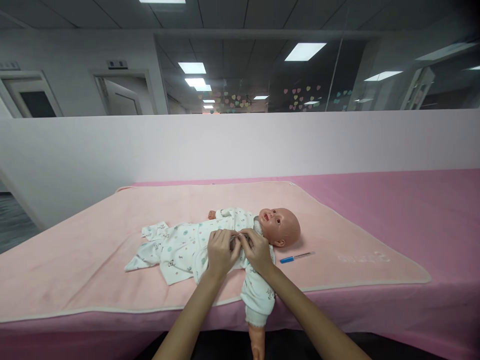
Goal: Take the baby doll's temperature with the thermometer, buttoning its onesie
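Observation:
A baby doll lies on its back with its head to the right, dressed in a white patterned top and matching trousers. Both my hands meet at the chest of the top. My left hand is closed with its fingertips pinching the cloth. Beside it, my right hand also pinches the top, its fingertips close to the left ones. Exactly what sits between the fingertips is hidden. One doll arm hangs over the near table edge.
A thermometer with a blue end lies by the doll's head. Under the doll is a peach blanket on a pink table cover. Behind stands a low white wall, with glass above it.

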A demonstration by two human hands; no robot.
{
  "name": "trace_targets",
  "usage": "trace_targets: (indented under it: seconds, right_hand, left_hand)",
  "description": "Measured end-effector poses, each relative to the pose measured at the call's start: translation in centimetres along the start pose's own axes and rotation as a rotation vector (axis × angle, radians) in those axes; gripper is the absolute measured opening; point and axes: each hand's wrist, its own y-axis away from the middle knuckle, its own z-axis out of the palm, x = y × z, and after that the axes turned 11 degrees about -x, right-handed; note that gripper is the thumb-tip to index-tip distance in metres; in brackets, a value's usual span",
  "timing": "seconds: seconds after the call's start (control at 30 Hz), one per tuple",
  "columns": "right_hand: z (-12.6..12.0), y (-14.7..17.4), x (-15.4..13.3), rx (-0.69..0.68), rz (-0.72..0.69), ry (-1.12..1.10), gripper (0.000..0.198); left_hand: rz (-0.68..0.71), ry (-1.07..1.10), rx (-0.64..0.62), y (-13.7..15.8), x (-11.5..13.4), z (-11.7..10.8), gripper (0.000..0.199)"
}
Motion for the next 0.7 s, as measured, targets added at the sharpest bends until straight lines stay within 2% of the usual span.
trace_targets:
  seconds: [0.37,0.7]
  right_hand:
    - [-0.20,0.11,-0.14,-0.014,0.031,-0.014,0.018]
    - [-0.19,0.10,-0.12,0.011,0.029,-0.012,0.017]
  left_hand:
    - [-0.028,-0.053,-0.011,-0.01,0.33,-0.10,0.004]
    - [-0.105,-0.071,-0.014,-0.27,0.81,-0.69,0.008]
